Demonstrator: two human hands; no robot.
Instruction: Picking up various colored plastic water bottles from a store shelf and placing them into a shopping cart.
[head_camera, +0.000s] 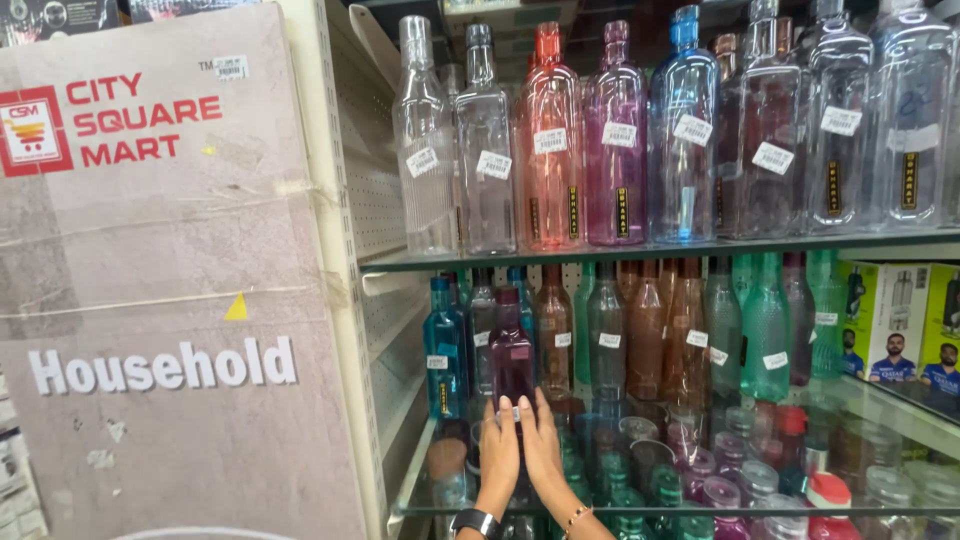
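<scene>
Fingers (497, 420) of my left hand (498, 455) and of my right hand (543, 445) press flat against either side of a dark purple bottle (512, 355), gripping it between them. It stands upright near the left end of the lower shelf (405, 490), a blue bottle (443, 350) just left, brown bottles (650, 335) to its right.

Upper shelf (660, 248): a row of tall bottles (615, 135) stands on it, side by side.
Lower shelf (420, 478): under the upper one, crowded with smaller bottles (650, 335).
Held bottle (512, 350): near the lower shelf's front left, between left hand (497, 455) and right hand (543, 445).
Sign panel (170, 300): left of both shelves.
Boxes (900, 320): far right, under the upper shelf.
</scene>
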